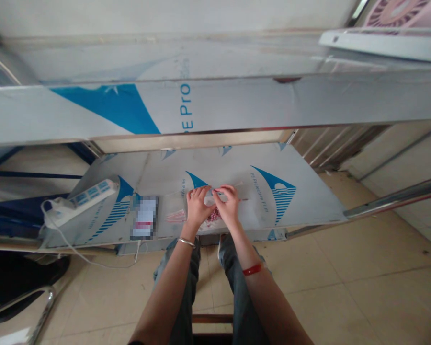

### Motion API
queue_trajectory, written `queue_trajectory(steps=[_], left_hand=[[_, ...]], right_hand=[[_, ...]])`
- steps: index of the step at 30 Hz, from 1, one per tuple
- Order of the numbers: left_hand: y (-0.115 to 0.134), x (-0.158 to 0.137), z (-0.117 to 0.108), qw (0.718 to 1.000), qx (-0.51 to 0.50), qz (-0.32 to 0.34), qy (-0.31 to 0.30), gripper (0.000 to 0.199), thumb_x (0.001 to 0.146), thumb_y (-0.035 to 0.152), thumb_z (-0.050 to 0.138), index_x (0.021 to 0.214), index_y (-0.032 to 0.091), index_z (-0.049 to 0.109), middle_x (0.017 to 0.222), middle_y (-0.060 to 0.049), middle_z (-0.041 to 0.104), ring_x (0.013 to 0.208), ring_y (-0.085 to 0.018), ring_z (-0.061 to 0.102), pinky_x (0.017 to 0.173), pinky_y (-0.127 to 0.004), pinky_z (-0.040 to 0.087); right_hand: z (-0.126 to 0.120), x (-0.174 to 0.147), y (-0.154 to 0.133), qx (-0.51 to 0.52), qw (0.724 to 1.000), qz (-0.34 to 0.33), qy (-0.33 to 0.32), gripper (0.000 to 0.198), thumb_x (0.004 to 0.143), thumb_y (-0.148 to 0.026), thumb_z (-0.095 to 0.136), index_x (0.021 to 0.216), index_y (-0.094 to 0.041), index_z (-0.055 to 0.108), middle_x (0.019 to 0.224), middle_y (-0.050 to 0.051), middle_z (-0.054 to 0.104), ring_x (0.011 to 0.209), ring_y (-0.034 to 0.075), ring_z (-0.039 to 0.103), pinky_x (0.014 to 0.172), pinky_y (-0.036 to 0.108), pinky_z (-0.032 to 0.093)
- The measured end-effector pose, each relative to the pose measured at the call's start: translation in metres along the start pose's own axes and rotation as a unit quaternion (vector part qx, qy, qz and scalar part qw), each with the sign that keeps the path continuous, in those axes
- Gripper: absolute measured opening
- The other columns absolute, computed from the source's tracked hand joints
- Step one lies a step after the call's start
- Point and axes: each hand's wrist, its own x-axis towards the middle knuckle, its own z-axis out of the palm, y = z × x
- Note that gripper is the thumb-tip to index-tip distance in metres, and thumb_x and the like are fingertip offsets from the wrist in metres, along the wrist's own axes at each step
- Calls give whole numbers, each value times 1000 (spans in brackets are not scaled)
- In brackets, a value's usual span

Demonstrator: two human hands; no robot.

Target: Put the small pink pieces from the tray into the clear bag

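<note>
My left hand (pixel 198 205) and my right hand (pixel 228 203) meet over the near part of the film-covered table, fingertips pinched close together. What lies between the fingers is too small to make out. Just below them, partly hidden by my hands, is a small heap of pink and dark red beads (pixel 213 217). A clear plastic bag holding pink strips (pixel 175 217) lies to the left of my left hand. A silver bangle circles my left wrist, and a red band is on my right forearm.
Left on the table (pixel 237 160) are a phone (pixel 144 218), its screen blurred, and a white power strip (pixel 84 201). A white cable (pixel 93 262) hangs over the front edge. A metal shelf (pixel 237 103) spans above the table's back, with a pink fan (pixel 398 14) upper right.
</note>
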Motion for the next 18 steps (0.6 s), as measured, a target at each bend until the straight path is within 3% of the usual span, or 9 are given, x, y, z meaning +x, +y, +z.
queue_trajectory(steps=[7, 11, 14, 18], left_hand=[[-5, 1, -6, 1000, -12, -15, 25, 43, 77, 43, 68, 114, 22, 60, 110, -8, 68, 106, -26, 58, 98, -41, 32], [-13, 2, -12, 999, -12, -31, 37, 44, 78, 45, 66, 115, 22, 59, 112, -8, 67, 109, -26, 57, 98, -41, 33], [-20, 2, -16, 997, -18, -52, 45, 43, 79, 45, 65, 114, 21, 59, 112, -8, 67, 107, -26, 58, 96, -40, 35], [-23, 2, -18, 994, -23, -70, 82, 46, 77, 49, 67, 114, 22, 58, 112, -8, 67, 105, -25, 58, 95, -40, 35]], right_hand=[[-3, 6, 6, -9, 999, 35, 25, 22, 89, -35, 53, 84, -16, 65, 89, 9, 64, 89, 19, 60, 84, 34, 49], [-12, -2, -4, -65, 997, 24, -37, 20, 86, -35, 55, 85, -17, 64, 88, 9, 64, 87, 19, 60, 84, 33, 48], [-19, -19, -48, -77, 991, -20, -106, 20, 83, -35, 59, 93, -18, 63, 95, 8, 65, 94, 21, 60, 88, 35, 46], [-31, -49, -153, -28, 980, -89, -178, 22, 86, -40, 54, 97, -25, 65, 102, 5, 65, 98, 19, 60, 90, 36, 48]])
